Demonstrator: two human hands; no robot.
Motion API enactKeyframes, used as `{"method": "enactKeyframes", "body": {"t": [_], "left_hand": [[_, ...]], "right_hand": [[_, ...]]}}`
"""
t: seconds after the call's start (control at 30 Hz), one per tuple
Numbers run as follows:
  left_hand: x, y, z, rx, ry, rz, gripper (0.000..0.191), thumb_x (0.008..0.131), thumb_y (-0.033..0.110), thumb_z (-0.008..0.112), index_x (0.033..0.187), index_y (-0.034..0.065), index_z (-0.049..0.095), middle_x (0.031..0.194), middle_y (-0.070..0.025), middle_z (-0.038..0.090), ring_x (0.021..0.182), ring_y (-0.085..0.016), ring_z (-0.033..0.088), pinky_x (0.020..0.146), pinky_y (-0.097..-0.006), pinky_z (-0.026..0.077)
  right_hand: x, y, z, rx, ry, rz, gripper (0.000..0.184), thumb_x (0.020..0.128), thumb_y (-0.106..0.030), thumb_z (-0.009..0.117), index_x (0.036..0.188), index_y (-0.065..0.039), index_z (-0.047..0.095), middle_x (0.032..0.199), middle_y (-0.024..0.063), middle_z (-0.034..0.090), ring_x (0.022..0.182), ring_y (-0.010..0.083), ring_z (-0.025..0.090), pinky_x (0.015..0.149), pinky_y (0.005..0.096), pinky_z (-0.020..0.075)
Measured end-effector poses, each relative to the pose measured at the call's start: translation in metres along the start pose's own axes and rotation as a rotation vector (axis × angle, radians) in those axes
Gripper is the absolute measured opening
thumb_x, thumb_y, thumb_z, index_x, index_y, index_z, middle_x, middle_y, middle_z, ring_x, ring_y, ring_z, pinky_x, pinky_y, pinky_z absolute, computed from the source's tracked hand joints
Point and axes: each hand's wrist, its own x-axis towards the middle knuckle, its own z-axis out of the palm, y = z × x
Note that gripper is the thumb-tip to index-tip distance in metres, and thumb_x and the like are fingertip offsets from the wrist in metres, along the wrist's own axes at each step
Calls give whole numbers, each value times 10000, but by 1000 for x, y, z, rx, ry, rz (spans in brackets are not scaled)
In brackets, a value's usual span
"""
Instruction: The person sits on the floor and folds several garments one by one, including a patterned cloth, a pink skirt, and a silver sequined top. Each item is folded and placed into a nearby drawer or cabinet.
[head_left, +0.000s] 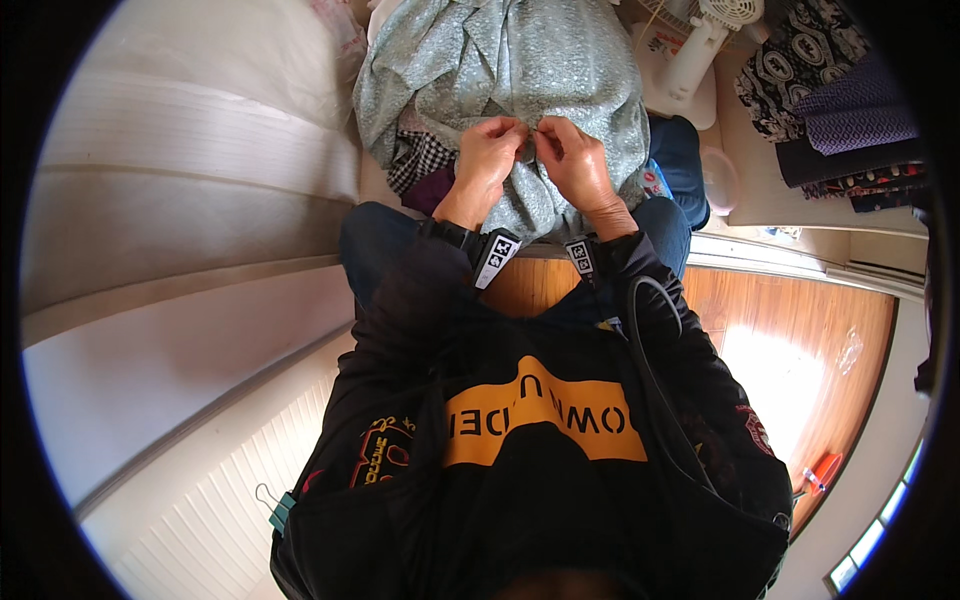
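A grey-green garment with pale speckles is spread in loose folds before me, over my lap area. My left hand pinches a bit of this cloth between thumb and fingertips. Right beside it, my right hand pinches the same cloth, the two sets of fingertips almost meeting. What lies exactly between the fingertips is too small and too covered to make out. Beneath the garment's left edge, a black-and-white checked cloth and a dark purple cloth stick out.
At the upper right stands a white electric fan. Folded patterned fabrics lie stacked farther right, near a pinkish round plastic container. Pale cabinet-like panels rise on the left. Wooden flooring lies below, with a red object at right.
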Motion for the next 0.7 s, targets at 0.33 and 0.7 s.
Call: {"method": "enactKeyframes", "body": {"t": [0.33, 0.7], "left_hand": [[0, -6, 1, -184, -159, -19, 53, 871, 58, 618, 886, 17, 649, 774, 1, 609, 645, -64, 495, 585, -210, 377], [-6, 2, 2, -187, -195, -12, 67, 860, 65, 623, 869, 0, 630, 744, 0, 585, 629, -66, 493, 577, -230, 391]], "right_hand": [[-11, 7, 5, 622, 11, 405, 147, 855, -29, 645, 983, -9, 574, 811, 40, 639, 679, 95, 616, 606, 250, 505], [-12, 5, 3, 981, -1, 522, 112, 877, -17, 627, 968, -6, 562, 804, 29, 610, 669, 99, 595, 605, 237, 494]]}}
